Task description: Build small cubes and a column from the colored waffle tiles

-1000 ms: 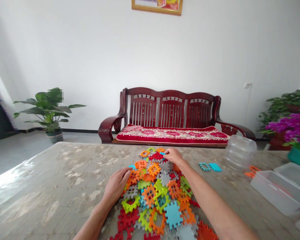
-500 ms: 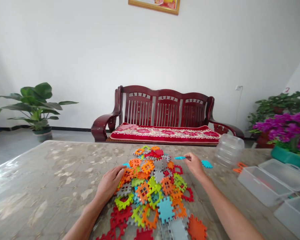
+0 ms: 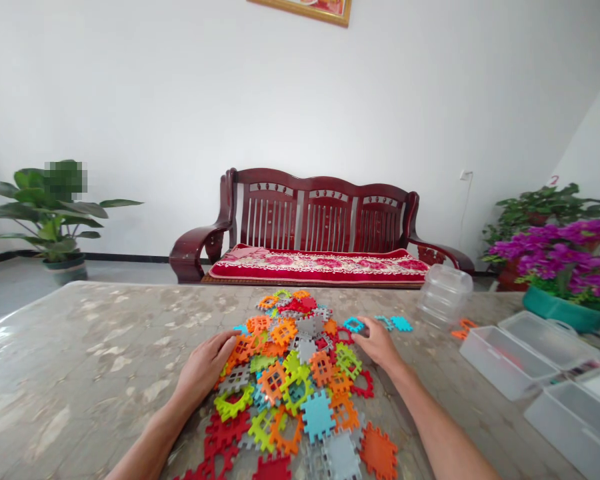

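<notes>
A heap of interlocking plastic tiles (image 3: pixel 307 350) in orange, green, red, grey and blue covers the middle of the table. My left hand (image 3: pixel 207 363) lies along the heap's left side, fingers stretched out, fingertips beside the orange tiles (image 3: pixel 243 348). Right of the heap, my right hand (image 3: pixel 380 343) pinches a blue tile with an open centre (image 3: pixel 353 325) between thumb and fingers. Just beyond that hand lie another blue tile with an open centre (image 3: pixel 384 323) and a solid blue tile (image 3: pixel 401 323).
Clear stacked containers (image 3: pixel 445 297), orange pieces (image 3: pixel 464 328) and open plastic boxes (image 3: pixel 505 360) stand on the right of the table (image 3: pixel 80 373). Purple flowers in a green pot (image 3: pixel 565 310) are behind the boxes. A wooden bench (image 3: pixel 190 257) stands beyond the table.
My right hand has come lower and tilted the blue tile, so its open centre shows. The second open blue tile is visible now. My left hand stays by the heap; the view has shifted slightly.
</notes>
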Available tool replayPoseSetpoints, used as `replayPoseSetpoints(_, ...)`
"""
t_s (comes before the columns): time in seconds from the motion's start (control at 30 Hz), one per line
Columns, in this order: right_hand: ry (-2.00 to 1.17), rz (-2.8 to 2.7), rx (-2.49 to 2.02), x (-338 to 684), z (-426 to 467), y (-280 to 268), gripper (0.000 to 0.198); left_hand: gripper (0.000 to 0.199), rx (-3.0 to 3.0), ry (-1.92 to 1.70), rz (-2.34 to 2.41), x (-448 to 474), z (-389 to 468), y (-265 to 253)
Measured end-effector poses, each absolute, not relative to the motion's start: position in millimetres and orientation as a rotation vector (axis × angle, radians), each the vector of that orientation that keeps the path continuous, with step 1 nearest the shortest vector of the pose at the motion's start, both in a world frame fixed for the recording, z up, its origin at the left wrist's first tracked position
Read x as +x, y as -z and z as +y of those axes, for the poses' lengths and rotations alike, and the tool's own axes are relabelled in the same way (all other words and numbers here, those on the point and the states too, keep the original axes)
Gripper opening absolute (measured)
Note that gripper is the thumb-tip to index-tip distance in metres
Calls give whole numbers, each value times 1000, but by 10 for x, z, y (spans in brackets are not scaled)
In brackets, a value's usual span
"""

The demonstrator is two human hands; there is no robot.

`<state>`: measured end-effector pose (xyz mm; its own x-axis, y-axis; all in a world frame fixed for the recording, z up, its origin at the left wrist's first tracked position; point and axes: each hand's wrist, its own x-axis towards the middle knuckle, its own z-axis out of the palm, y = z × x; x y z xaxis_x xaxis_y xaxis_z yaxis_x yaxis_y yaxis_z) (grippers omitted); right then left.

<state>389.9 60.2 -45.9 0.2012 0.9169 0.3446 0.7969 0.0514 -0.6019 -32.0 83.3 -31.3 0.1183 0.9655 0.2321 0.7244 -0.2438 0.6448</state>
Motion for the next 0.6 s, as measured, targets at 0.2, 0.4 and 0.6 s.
replayPoseSetpoints(0.2,-183,-1601,-1820,3827,601,428,36,50,2039,-895,1640,-335,849,339)
replayPoseSetpoints(0.4,-17,-1661,-1929,3707,595,376,46,52,2059,-885,1636,-346,868,356)
replayPoseSetpoints(0.6,27,-1665,-1994,3607,615,371,43,51,2059,-895,1633,-361,886,379)
